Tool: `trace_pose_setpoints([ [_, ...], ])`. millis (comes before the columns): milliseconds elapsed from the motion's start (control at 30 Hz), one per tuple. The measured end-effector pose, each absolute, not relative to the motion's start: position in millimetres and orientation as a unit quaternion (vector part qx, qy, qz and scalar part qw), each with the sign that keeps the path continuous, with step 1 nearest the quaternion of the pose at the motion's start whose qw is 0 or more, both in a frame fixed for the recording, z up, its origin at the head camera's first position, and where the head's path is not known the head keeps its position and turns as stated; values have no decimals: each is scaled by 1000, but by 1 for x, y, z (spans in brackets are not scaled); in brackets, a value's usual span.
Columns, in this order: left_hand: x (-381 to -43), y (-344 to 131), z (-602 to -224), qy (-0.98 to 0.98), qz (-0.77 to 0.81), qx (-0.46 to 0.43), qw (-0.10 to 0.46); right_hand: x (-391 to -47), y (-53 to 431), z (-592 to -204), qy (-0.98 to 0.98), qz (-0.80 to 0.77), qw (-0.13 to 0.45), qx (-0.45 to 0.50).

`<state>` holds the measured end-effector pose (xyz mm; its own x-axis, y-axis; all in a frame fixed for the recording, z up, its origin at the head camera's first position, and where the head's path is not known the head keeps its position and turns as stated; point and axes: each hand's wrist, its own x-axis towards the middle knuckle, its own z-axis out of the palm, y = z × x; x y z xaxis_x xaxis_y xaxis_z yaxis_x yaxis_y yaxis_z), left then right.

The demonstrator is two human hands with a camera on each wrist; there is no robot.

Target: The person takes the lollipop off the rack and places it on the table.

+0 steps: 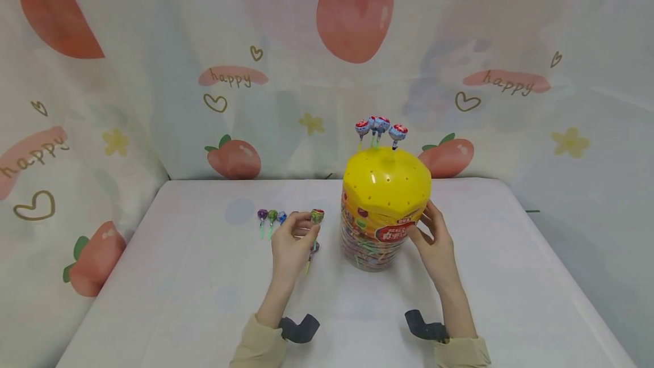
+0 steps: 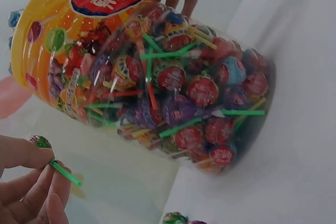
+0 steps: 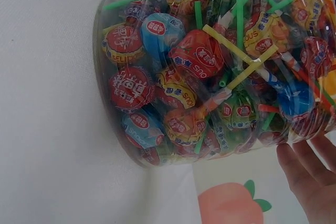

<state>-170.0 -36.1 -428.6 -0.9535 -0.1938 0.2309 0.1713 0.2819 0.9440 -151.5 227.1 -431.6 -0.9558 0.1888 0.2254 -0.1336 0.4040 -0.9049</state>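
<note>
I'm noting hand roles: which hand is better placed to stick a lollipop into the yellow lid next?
Probably the left hand: it pinches a lollipop with its green stick poking out. The right hand holds no lollipop and rests against the jar, perhaps steadying it.

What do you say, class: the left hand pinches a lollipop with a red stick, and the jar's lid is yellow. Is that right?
Not quite: the stick is green, not red, as the left wrist view shows. The left hand does pinch a lollipop, and the lid is yellow.
</note>
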Motion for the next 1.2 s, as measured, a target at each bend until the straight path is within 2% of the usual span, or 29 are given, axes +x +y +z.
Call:
trace_pose_setpoints([
  [467, -176, -58, -471, -825, -547, 102, 102, -152, 227, -431, -829, 540, 144, -21],
  [833, -182, -64, -497, -862, -486, 127, 65, -152, 226, -429, -825, 547, 140, -24],
  [1200, -180, -58, -503, -885, -439, 129, 83, -153, 227, -433, -820, 552, 153, -8],
])
